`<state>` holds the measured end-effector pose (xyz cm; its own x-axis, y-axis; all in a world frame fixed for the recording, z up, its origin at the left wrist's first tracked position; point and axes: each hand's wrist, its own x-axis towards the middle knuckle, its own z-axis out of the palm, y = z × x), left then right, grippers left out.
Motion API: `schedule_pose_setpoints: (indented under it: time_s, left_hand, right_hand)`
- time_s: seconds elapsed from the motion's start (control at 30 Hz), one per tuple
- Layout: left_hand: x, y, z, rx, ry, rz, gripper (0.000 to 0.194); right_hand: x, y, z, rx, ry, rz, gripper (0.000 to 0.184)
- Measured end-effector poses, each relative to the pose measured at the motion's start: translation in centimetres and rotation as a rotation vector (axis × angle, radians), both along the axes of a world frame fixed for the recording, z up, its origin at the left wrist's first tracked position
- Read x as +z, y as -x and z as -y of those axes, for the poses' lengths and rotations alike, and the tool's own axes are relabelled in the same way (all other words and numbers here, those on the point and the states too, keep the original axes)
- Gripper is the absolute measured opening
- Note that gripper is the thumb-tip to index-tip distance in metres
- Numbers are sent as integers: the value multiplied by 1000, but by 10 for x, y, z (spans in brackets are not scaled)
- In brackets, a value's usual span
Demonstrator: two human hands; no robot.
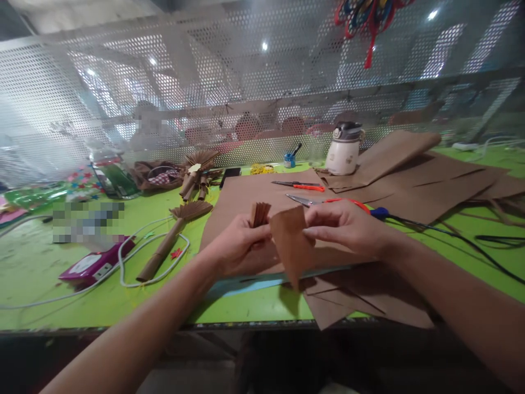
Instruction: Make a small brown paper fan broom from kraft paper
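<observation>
Paper between left hand and right hand, pleats at left.

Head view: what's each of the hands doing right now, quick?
Left hand: closed, holding pleated brown paper.
Right hand: closed, pinching the edge of a flat brown paper flap.

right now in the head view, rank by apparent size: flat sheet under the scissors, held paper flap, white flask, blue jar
1. Flat sheet
2. Held paper flap and white flask: too alike to rank, the flap being nearer the camera
3. Blue jar
</observation>
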<state>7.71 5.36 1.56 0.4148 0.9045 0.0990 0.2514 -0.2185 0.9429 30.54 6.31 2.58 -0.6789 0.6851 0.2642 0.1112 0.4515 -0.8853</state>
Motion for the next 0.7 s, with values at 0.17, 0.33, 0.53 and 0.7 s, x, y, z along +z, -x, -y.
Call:
schedule_pose_setpoints:
  time_s: [0.17,0.33,0.53,0.7]
  left_hand:
    - [1,-6,-1,113,2,-21,32]
    - [-11,-16,3,41,-192,-387,23]
    - [-19,-12,-5,18,-375,-666,19]
    - [-19,-11,-6,-30,-418,-757,18]
  right_hand:
    - [-1,-2,-9,20,-140,381,18]
    - [-14,8,-16,-12,-281,509,19]
    - [-22,22,-15,-43,-447,599,17]
    - [-29,19,-18,-50,-528,545,15]
